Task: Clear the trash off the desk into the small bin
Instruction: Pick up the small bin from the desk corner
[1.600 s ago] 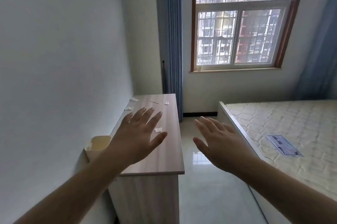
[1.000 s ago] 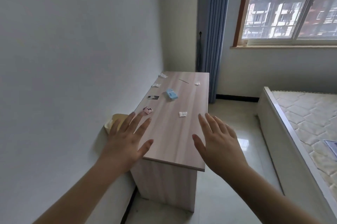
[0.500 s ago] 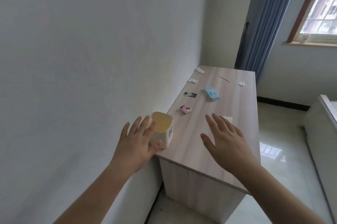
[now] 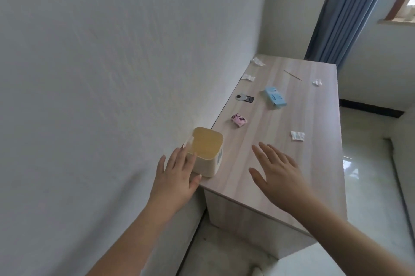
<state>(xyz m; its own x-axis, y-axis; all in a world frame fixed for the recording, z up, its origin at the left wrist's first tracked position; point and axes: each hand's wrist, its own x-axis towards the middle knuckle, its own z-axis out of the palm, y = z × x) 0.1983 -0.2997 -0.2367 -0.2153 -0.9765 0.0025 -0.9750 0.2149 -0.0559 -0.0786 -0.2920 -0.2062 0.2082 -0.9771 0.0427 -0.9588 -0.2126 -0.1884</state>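
Note:
A small cream bin (image 4: 207, 152) with an open top stands on the near left corner of the wooden desk (image 4: 314, 174). My left hand (image 4: 177, 177) rests against the bin's near side with its fingers spread. Over the desk's near end hovers my right hand (image 4: 276, 174), flat, fingers apart and holding nothing. Trash lies across the desk: a pink wrapper (image 4: 239, 120), a blue packet (image 4: 275, 97), a black tag (image 4: 245, 98), a thin stick (image 4: 292, 75) and several white paper scraps, one of them (image 4: 296, 135) just beyond my right fingers.
A white wall (image 4: 112, 73) runs along the desk's left edge. Blue curtains (image 4: 345, 13) hang beyond the far end, beside a window sill (image 4: 397, 21). Glossy tiled floor (image 4: 370, 186) lies to the right, with a bed edge (image 4: 404, 141) at the far right.
The view swung left and down and came closer to the desk. My left hand reached the bin and now touches it; my right hand stayed open over the desk.

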